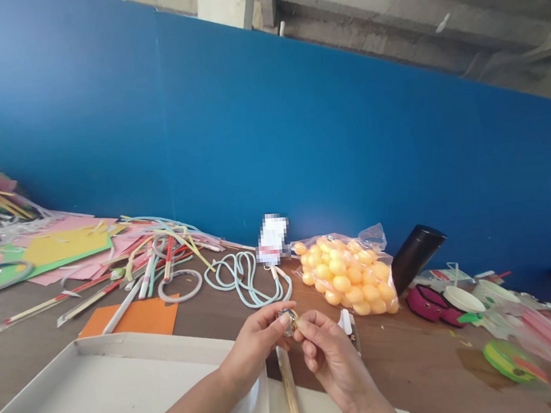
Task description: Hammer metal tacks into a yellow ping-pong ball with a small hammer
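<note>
My left hand (253, 348) and my right hand (327, 352) meet above the brown table (412, 361), fingers pinched together on a small round object (288, 320) with a patterned face. Both hands grip it from opposite sides. Below them lies a thin wooden stick (290, 390). A white shallow tray (103, 385) sits under my left forearm. A small white item (345, 322) lies just right of my right hand.
A clear bag of orange balls (345, 277) lies behind the hands, with a black cylinder (415, 256) leaning beside it. Pale green cords (243, 276), straws, sticks and coloured paper sheets (64, 248) cover the left. Orange card (141, 316), pink and green items sit right. A blue wall stands behind.
</note>
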The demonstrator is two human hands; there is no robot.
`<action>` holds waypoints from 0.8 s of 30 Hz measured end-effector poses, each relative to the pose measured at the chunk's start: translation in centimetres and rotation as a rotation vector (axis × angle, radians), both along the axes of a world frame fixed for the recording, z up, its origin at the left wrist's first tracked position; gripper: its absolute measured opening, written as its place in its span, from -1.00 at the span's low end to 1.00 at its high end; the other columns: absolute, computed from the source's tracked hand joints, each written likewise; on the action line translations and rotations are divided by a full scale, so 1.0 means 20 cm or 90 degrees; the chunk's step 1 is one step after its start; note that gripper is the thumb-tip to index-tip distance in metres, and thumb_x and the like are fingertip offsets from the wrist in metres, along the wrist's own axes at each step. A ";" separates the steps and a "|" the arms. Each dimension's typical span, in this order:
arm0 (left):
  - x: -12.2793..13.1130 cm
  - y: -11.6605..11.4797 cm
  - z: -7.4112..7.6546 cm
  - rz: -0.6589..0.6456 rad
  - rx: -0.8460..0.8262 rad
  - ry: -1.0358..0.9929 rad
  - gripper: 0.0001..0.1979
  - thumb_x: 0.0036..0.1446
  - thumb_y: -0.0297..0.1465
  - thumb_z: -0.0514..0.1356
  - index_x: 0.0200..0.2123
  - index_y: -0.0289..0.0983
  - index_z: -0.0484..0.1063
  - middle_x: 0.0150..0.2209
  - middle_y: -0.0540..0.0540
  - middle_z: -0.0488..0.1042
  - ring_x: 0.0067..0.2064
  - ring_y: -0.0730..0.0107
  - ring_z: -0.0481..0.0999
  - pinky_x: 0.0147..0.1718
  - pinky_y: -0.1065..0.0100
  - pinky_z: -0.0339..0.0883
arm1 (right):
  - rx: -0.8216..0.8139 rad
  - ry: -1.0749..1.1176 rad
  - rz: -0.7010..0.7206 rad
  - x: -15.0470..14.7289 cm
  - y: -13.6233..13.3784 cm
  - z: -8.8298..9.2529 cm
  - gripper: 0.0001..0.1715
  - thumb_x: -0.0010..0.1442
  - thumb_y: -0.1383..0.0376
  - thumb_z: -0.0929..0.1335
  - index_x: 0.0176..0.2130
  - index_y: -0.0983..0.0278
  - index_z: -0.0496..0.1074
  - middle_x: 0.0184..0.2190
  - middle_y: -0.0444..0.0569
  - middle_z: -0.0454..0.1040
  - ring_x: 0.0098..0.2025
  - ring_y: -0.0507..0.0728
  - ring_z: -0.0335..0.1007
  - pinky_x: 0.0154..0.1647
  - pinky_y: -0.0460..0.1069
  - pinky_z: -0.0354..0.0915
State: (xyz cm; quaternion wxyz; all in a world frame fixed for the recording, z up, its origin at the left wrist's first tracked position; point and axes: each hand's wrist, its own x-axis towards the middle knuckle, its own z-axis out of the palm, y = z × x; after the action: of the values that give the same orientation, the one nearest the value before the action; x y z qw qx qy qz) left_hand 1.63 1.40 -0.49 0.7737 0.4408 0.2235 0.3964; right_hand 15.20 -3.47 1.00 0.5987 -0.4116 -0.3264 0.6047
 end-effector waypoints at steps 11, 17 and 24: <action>0.00 0.00 0.00 0.000 0.002 -0.003 -0.62 0.03 -0.27 0.21 -0.06 -0.27 0.41 -0.38 -0.08 0.43 -0.36 0.43 0.42 -0.34 0.38 0.25 | -0.012 -0.002 0.008 0.00 0.00 0.01 -0.84 0.09 0.32 0.39 -0.47 0.35 0.38 -0.59 -0.18 0.39 -0.69 -0.17 0.10 -0.74 -0.27 0.17; 0.00 0.00 0.00 -0.001 0.005 0.003 -0.59 0.03 -0.26 0.21 -0.04 -0.28 0.40 -0.37 -0.09 0.43 -0.35 0.41 0.42 -0.32 0.34 0.26 | -0.020 -0.012 0.009 0.00 -0.01 0.02 -0.83 0.08 0.32 0.40 -0.48 0.35 0.38 -0.60 -0.18 0.38 -0.69 -0.16 0.09 -0.75 -0.27 0.15; 0.00 0.00 0.00 0.004 0.017 0.015 -0.60 0.03 -0.26 0.21 -0.05 -0.29 0.40 -0.37 -0.09 0.43 -0.34 0.40 0.42 -0.31 0.34 0.26 | -0.017 -0.026 0.005 0.00 -0.01 0.03 -0.84 0.06 0.32 0.41 -0.47 0.36 0.37 -0.59 -0.17 0.39 -0.68 -0.16 0.11 -0.74 -0.27 0.18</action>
State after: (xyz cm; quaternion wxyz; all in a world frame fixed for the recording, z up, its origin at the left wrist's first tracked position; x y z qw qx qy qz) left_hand 1.60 1.35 -0.53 0.7638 0.4551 0.2286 0.3965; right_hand 15.18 -3.66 1.64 0.5838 -0.4307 -0.3322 0.6027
